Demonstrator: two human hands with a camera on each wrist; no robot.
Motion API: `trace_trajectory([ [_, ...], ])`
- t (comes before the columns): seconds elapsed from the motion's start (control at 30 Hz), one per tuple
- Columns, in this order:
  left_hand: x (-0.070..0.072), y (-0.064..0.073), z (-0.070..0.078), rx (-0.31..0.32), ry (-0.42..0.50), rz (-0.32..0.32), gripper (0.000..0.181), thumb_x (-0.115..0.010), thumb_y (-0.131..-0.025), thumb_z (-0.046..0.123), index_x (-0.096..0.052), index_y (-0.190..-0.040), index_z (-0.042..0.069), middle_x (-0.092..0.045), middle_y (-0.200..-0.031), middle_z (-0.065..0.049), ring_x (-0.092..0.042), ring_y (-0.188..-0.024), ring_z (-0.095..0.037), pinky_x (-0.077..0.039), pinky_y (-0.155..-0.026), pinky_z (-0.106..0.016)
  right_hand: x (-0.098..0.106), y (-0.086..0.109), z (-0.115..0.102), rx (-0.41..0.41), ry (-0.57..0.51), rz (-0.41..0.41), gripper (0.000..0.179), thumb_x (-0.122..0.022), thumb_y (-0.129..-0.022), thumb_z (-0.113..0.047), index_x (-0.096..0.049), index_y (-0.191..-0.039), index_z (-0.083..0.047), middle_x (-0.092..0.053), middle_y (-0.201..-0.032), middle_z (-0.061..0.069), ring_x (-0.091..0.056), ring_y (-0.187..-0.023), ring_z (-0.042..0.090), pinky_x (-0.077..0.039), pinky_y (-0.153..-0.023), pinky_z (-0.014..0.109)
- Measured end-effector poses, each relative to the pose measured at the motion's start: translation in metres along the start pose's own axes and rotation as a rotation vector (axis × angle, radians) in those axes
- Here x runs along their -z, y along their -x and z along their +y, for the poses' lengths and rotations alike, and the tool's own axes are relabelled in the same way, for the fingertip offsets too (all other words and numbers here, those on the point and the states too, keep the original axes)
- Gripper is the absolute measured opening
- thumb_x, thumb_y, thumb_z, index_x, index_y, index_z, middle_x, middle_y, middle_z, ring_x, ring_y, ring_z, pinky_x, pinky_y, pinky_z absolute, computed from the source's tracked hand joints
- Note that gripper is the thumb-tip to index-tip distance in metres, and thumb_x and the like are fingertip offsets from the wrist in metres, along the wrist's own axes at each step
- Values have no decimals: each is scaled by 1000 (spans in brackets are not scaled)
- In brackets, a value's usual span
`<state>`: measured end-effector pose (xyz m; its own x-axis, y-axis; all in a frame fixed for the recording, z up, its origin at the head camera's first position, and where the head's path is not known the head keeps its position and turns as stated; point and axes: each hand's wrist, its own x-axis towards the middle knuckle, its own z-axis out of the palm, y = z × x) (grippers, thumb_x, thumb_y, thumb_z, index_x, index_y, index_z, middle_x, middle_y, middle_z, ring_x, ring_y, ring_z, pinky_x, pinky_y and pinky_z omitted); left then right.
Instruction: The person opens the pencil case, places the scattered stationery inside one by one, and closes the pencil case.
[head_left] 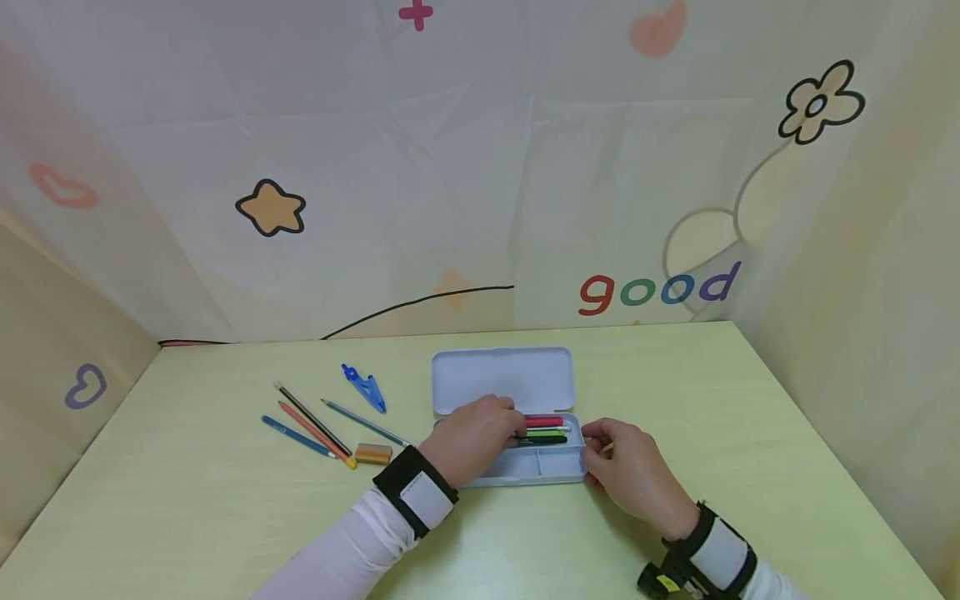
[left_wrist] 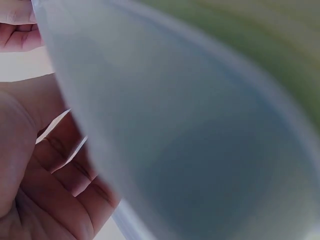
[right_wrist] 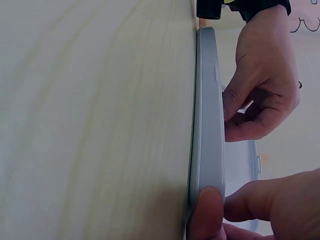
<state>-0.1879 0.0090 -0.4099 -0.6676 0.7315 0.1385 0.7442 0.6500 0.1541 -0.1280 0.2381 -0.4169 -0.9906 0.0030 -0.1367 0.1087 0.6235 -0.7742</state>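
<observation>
A pale blue pencil case (head_left: 504, 480) lies with its lid (head_left: 502, 375) raised at the back. Inside, at the right, lie several pens, among them a red pen (head_left: 543, 422) and a dark pen (head_left: 551, 440). My left hand (head_left: 476, 437) reaches over the case from the left, its fingers bent down at the pens. Whether it holds one is hidden. The case's side (left_wrist: 175, 110) blocks much of the left wrist view, partly covering the left hand (left_wrist: 55, 175). At the right end, my right hand (head_left: 637, 471) pinches the case's corner, thumb (right_wrist: 207, 210) against the front wall.
Left of the case lie a blue compass (head_left: 365, 389), a teal pencil (head_left: 363, 419), a black pencil (head_left: 313, 419), an orange pencil (head_left: 315, 432), a blue pen (head_left: 296, 435) and a golden-brown block (head_left: 373, 453). A printed curtain (head_left: 480, 167) hangs behind the table (head_left: 225, 533).
</observation>
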Motion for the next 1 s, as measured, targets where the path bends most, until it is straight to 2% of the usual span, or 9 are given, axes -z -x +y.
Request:
trace_trajectory([
  [0.73, 0, 3, -2, -3, 14, 2, 8, -81, -96, 15, -86, -101, 19, -72, -93, 4, -63, -85, -8, -56, -76, -21, 0, -1, 1, -3, 7, 1, 30, -65, -100, -2, -65, -128, 6, -60, -92, 9, -60, -67, 18, -54, -57, 27],
  [1.0, 1, 3, -1, -6, -8, 32, 8, -80, -97, 15, -84, -103, 19, -70, -93, 5, -65, -86, -9, -58, -75, -23, 0, 0, 0, -11, 9, 0, 30, -65, -99, -1, -66, -128, 7, -60, -92, 9, -60, -69, 18, -55, -58, 27],
])
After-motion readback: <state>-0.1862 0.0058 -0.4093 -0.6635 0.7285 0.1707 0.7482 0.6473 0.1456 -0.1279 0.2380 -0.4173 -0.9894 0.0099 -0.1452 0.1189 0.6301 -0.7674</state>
